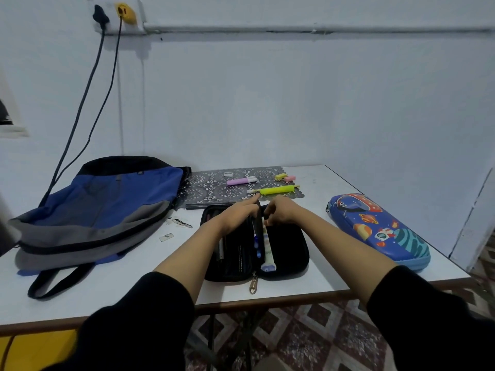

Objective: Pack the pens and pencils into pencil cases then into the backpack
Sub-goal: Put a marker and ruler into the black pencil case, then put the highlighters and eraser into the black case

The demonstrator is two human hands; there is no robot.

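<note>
A black pencil case (pixel 290 243) lies open on the white table, with several pens inside, among them a blue pen (pixel 257 243) and a white highlighter (pixel 268 257). My left hand (pixel 238 212) rests over the case's far left half, fingers stretched toward the middle divider. My right hand (pixel 281 211) hovers over the far middle with fingers curled at the top of the white highlighter. A blue space-print pencil case (pixel 377 230) lies closed at the right. The blue and grey backpack (pixel 99 210) lies flat at the left.
On a patterned mat (pixel 214 190) behind the case lie a yellow-green highlighter (pixel 276 190), a pink highlighter (pixel 241 180), yellow and pink erasers (pixel 285 177), a small white eraser (pixel 228 174) and a dark pencil (pixel 209 206). Two cables (pixel 88 103) hang from wall sockets.
</note>
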